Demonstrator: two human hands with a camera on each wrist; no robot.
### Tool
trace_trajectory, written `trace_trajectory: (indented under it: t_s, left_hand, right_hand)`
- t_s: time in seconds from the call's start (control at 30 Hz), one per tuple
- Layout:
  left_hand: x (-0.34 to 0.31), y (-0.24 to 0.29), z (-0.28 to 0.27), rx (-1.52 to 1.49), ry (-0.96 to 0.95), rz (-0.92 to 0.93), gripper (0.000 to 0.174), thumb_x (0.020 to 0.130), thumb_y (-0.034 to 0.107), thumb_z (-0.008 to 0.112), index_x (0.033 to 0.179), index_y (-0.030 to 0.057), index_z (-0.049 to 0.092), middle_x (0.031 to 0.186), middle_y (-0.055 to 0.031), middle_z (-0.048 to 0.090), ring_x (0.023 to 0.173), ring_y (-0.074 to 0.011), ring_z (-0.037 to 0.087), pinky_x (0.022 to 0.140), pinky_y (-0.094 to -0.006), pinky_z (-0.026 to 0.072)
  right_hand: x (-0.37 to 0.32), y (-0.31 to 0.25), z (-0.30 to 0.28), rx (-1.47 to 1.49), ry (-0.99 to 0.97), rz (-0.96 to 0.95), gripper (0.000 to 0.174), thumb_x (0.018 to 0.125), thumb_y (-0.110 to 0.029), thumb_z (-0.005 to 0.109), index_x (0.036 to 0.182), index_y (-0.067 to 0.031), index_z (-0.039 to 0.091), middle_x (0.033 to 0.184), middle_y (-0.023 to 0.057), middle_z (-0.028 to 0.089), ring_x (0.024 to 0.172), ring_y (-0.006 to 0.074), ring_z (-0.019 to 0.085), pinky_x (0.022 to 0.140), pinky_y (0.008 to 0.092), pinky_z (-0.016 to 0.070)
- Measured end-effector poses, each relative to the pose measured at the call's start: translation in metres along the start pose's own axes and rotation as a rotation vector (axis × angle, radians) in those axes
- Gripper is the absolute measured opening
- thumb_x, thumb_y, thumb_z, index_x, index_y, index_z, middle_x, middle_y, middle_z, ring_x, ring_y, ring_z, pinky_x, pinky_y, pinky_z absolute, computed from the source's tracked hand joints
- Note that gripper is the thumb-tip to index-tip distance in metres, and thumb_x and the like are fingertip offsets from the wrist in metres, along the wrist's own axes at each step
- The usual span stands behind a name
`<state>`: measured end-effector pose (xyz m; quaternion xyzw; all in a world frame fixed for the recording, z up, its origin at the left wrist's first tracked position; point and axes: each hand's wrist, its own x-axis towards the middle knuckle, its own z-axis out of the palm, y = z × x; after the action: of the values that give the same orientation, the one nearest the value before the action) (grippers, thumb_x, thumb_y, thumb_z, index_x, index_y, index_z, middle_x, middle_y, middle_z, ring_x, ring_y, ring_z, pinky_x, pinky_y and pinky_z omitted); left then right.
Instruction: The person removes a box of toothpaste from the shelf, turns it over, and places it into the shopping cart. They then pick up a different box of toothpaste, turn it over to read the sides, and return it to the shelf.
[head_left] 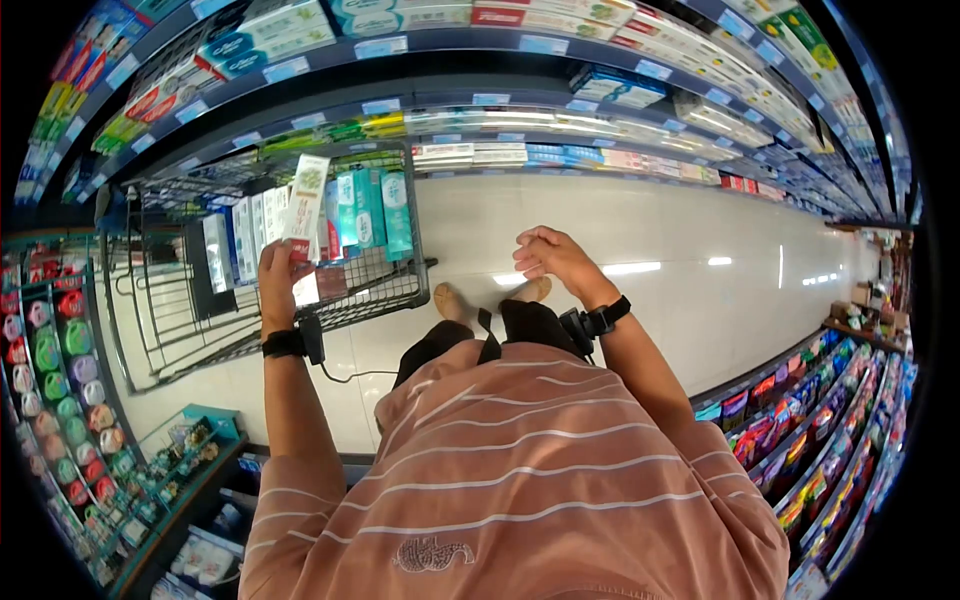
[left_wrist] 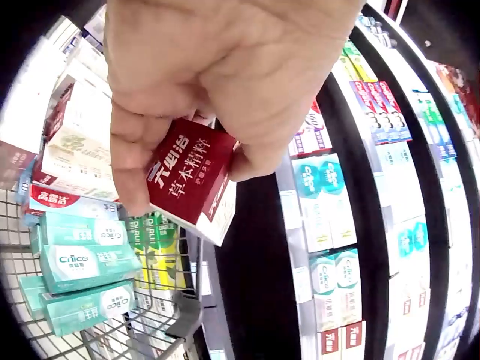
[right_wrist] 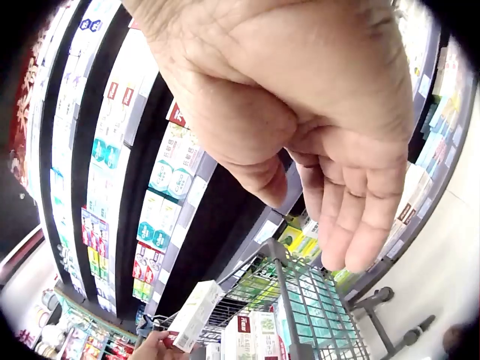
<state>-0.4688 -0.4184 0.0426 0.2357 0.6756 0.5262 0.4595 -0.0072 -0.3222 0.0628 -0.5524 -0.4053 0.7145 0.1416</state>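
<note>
In the head view my left hand (head_left: 277, 285) pinches the red end of a white and red box (head_left: 305, 198) above the cart. The left wrist view shows thumb and fingers on either side of that box's red end (left_wrist: 191, 169). Below it, teal boxes (left_wrist: 88, 266) and white and red boxes (left_wrist: 84, 131) lie in the wire cart (head_left: 415, 230). My right hand (head_left: 560, 262) hangs in the air right of the cart, fingers relaxed, holding nothing. From the right wrist, its fingers (right_wrist: 356, 217) point down near the cart's edge (right_wrist: 279, 259).
Shelves (head_left: 450, 100) stocked with boxes run along the far side, just behind the cart. A rack of colourful items (head_left: 75, 370) stands at the left, a low display (head_left: 185, 460) at the lower left, and hanging packets (head_left: 800, 440) at the lower right. Pale floor (head_left: 700, 270) stretches rightward.
</note>
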Motion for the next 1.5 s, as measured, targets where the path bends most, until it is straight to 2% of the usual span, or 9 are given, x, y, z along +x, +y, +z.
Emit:
trace_trajectory:
  t_s: [0.07, 0.2, 0.43, 0.53, 0.73, 0.87, 1.07, 1.2, 1.5]
  left_hand:
    - [-0.006, 0.010, 0.001, -0.007, -0.022, 0.040, 0.037, 0.096, 0.029, 0.060, 0.116, -0.0016, 0.057, 0.098, -0.0105, 0.066, 0.083, -0.0181, 0.065, 0.073, -0.0339, 0.0602]
    - [-0.021, 0.038, 0.018, -0.069, -0.123, 0.020, 0.037, 0.097, 0.027, 0.057, 0.122, -0.0013, 0.058, 0.098, -0.0088, 0.067, 0.086, -0.0164, 0.067, 0.073, -0.0307, 0.0581]
    - [-0.031, 0.068, 0.046, -0.069, -0.386, 0.006, 0.041, 0.097, 0.031, 0.058, 0.124, -0.0013, 0.058, 0.096, -0.0076, 0.067, 0.084, -0.0144, 0.065, 0.070, -0.0299, 0.0568]
    - [-0.033, 0.074, 0.057, -0.075, -0.448, -0.038, 0.043, 0.097, 0.031, 0.057, 0.126, -0.0021, 0.058, 0.098, -0.0076, 0.066, 0.083, -0.0142, 0.065, 0.070, -0.0292, 0.0565]
    - [-0.031, 0.083, 0.072, 0.043, -0.547, -0.070, 0.046, 0.098, 0.033, 0.055, 0.128, -0.0010, 0.058, 0.103, -0.0082, 0.067, 0.086, -0.0141, 0.065, 0.068, -0.0279, 0.0557]
    - [-0.022, 0.078, 0.077, 0.093, -0.526, -0.069, 0.050, 0.099, 0.041, 0.054, 0.130, 0.0016, 0.059, 0.104, -0.0074, 0.067, 0.088, -0.0132, 0.064, 0.068, -0.0280, 0.0542]
    - [-0.019, 0.078, 0.090, -0.024, -0.397, -0.029, 0.053, 0.101, 0.044, 0.052, 0.136, 0.0029, 0.055, 0.108, -0.0085, 0.068, 0.093, -0.0155, 0.064, 0.072, -0.0294, 0.0515]
    - [-0.012, 0.069, 0.098, -0.125, -0.383, -0.008, 0.050, 0.102, 0.039, 0.052, 0.137, 0.0030, 0.054, 0.112, -0.0072, 0.067, 0.096, -0.0144, 0.063, 0.075, -0.0292, 0.0509]
    - [-0.005, 0.077, 0.118, -0.106, -0.379, 0.057, 0.043, 0.103, 0.036, 0.051, 0.133, 0.0063, 0.058, 0.111, -0.0046, 0.067, 0.092, -0.0130, 0.062, 0.075, -0.0284, 0.0501]
  right_hand:
    - [0.002, -0.016, 0.011, -0.035, -0.030, 0.002, 0.029, 0.101, -0.020, 0.050, 0.122, -0.0004, 0.057, 0.110, 0.0145, 0.066, 0.093, 0.0214, 0.068, 0.080, 0.0317, 0.0567]
    - [0.014, -0.045, 0.027, 0.011, -0.070, -0.121, 0.030, 0.102, -0.021, 0.050, 0.126, -0.0020, 0.055, 0.115, 0.0153, 0.065, 0.096, 0.0237, 0.068, 0.081, 0.0333, 0.0567]
    - [0.020, -0.107, 0.060, 0.012, -0.132, -0.310, 0.052, 0.101, -0.030, 0.055, 0.142, -0.0004, 0.042, 0.131, 0.0186, 0.057, 0.107, 0.0285, 0.066, 0.086, 0.0361, 0.0567]
    - [0.022, -0.116, 0.068, 0.074, -0.087, -0.321, 0.054, 0.102, -0.031, 0.055, 0.145, -0.0008, 0.041, 0.132, 0.0189, 0.056, 0.109, 0.0296, 0.065, 0.088, 0.0372, 0.0568]
    - [0.022, -0.114, 0.067, 0.204, -0.161, -0.289, 0.053, 0.103, -0.028, 0.054, 0.144, 0.0014, 0.040, 0.128, 0.0177, 0.059, 0.108, 0.0300, 0.066, 0.087, 0.0379, 0.0575]
    - [0.020, -0.101, 0.061, 0.187, -0.160, -0.226, 0.050, 0.102, -0.025, 0.055, 0.143, 0.0019, 0.041, 0.123, 0.0164, 0.062, 0.106, 0.0299, 0.067, 0.086, 0.0373, 0.0579]
    - [0.013, -0.075, 0.054, 0.247, -0.218, -0.149, 0.048, 0.099, -0.015, 0.059, 0.141, 0.0010, 0.042, 0.122, 0.0157, 0.062, 0.106, 0.0296, 0.068, 0.087, 0.0376, 0.0590]
    - [0.010, -0.061, 0.053, 0.250, -0.236, -0.094, 0.042, 0.098, -0.009, 0.059, 0.136, -0.0018, 0.044, 0.123, 0.0174, 0.062, 0.107, 0.0323, 0.068, 0.090, 0.0396, 0.0596]
    - [0.004, -0.058, 0.053, 0.197, -0.266, -0.055, 0.045, 0.096, -0.010, 0.061, 0.133, 0.0047, 0.041, 0.120, 0.0189, 0.062, 0.107, 0.0307, 0.068, 0.092, 0.0375, 0.0583]
